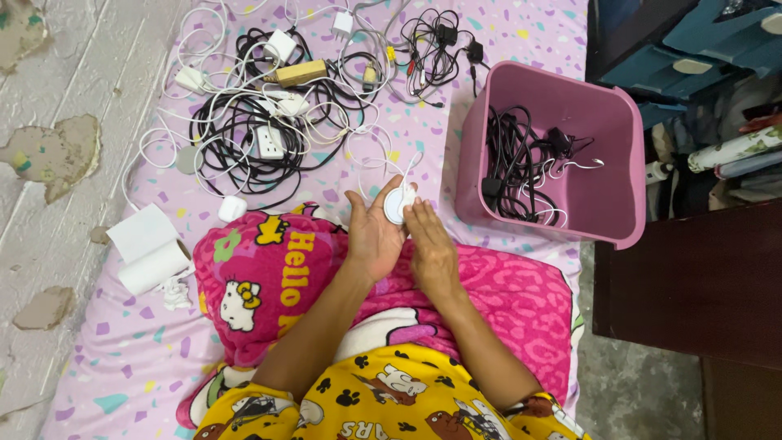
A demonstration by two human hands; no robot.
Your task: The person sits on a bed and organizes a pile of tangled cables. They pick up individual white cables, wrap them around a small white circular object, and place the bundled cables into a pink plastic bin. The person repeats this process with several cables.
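**Small white round puck held between two hands, over a bed strewn with cables**

Item 1. One small white round disc [397,204] of smooth plastic, at centre frame. The left hand [373,236] cups it from below, fingers curled narrowly around its edge. The right hand [430,248] lies just beside it, fingertips touching its lower right rim. A thin white cord runs up from the disc; where it ends cannot be traced.

Item 2. One pink plastic bin [607,138], squared with rounded corners, at right of centre, tilted so its mouth shows. Inside lies a bundle of black cables [517,167] with a few white strands; the number of separate leads cannot be counted.

Item 3. One loose tangle of black and white cables [261,130], upper left of centre, spread on the sheet. Among it sit several small white plug blocks, at least five, and one tan rectangular block [300,73]. A smaller knot of thin black leads [436,45] lies at top centre, partly cut off by the frame.

Item 4. One roll of white paper [151,257], soft and cylindrical, at left, its loose end unrolled.

Item 5. One bright pink fleece blanket [261,277] with cartoon print, draped over the lap under both forearms.

Item 6. One pale pink bedsheet [130,358] with small coloured flecks.

Item 7. One peeling plaster wall [49,155] along the left edge.
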